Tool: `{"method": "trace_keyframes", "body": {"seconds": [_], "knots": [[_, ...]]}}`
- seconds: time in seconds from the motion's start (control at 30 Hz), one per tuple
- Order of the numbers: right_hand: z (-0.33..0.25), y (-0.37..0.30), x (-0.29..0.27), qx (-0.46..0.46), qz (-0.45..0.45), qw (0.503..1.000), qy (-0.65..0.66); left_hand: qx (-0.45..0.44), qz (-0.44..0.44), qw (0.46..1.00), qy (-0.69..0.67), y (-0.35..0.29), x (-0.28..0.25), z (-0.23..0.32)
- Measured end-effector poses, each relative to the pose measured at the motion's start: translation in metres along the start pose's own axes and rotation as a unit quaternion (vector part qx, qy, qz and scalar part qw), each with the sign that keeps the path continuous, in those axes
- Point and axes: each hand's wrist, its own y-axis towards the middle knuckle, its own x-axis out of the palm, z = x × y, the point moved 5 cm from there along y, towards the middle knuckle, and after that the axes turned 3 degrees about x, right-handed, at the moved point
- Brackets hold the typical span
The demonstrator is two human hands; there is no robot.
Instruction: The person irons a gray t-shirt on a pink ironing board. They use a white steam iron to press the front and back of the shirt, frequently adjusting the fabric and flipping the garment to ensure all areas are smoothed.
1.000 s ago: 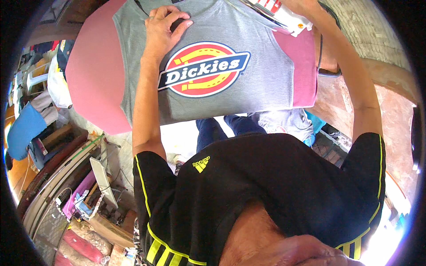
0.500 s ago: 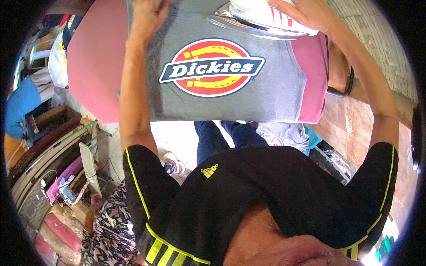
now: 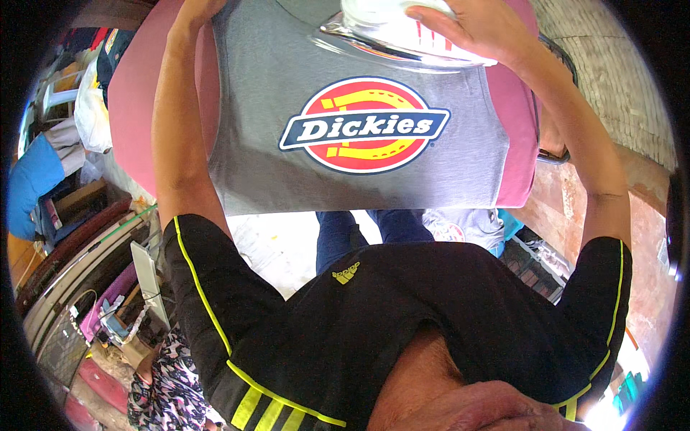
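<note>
A grey sleeveless-looking shirt (image 3: 251, 169) with a red, yellow and navy oval print lies spread over a pink ironing board (image 3: 133, 108). At the far right of the cloth, my right hand (image 3: 478, 27) is closed around the top of a clothes iron (image 3: 374, 32), white above a shiny metal base. The iron is over the shirt, beyond the print; motion blurs its front tip. My left hand (image 3: 203, 8) reaches to the shirt's far left edge. The picture's upper rim cuts its fingers off, so what they do is hidden.
Another person's patterned clothing (image 3: 172, 384) shows at the lower left. Along the left side are piled goods, a blue cloth (image 3: 39, 176) and white plastic bags (image 3: 92, 108). A crate (image 3: 528, 269) stands beneath the board's right side, beside a grey printed cloth (image 3: 467, 226).
My left hand has moved left and away, mostly out of the picture. The iron sits slightly further left and lower in view, and the shirt's print appears further right and nearer.
</note>
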Motion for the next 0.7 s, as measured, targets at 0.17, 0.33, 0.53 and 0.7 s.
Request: {"method": "trace_keyframes", "body": {"seconds": [0.17, 0.33, 0.53, 0.7], "knots": [[-0.022, 0.038, 0.014, 0.016, -0.007, 0.999, -0.039, -0.048, 0.004, 0.998, -0.034, -0.005, -0.001, 0.002], [-0.048, 0.056, 0.016, 0.045, -0.025, 0.998, -0.043, -0.071, -0.021, 0.981, -0.18, 0.009, 0.012, 0.014], [-0.074, 0.083, 0.034, 0.05, -0.006, 0.999, 0.016, -0.111, -0.055, 0.97, -0.207, 0.001, 0.006, -0.009], [-0.085, 0.087, 0.034, 0.075, 0.029, 0.996, 0.039, -0.102, -0.077, 0.959, -0.253, 0.008, 0.01, -0.011]]}}
